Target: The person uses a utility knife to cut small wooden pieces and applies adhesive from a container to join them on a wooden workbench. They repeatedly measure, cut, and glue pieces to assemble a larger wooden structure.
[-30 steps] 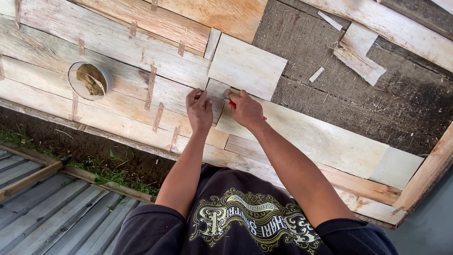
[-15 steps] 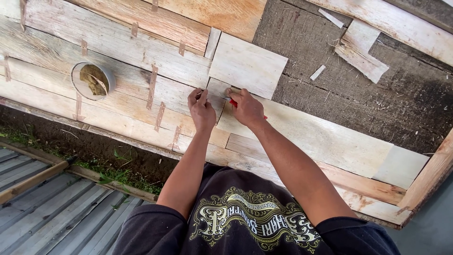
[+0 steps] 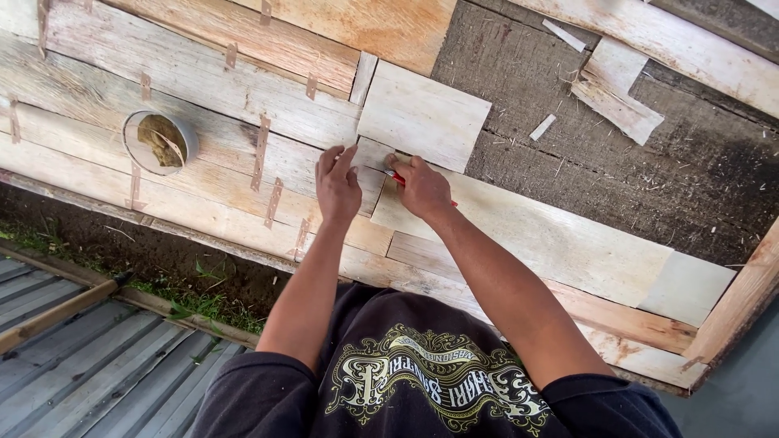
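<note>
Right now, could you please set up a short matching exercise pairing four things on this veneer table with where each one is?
Things:
1. left hand
2. right hand
3. round tub of paste
4. loose veneer offcut

Places:
A. on the dark board, upper right
B. flat on the small veneer patch
C. gripping a red tool
D. on the pale sheets, far left

Pairs: 1-B, 2-C, 3-D, 4-A
</note>
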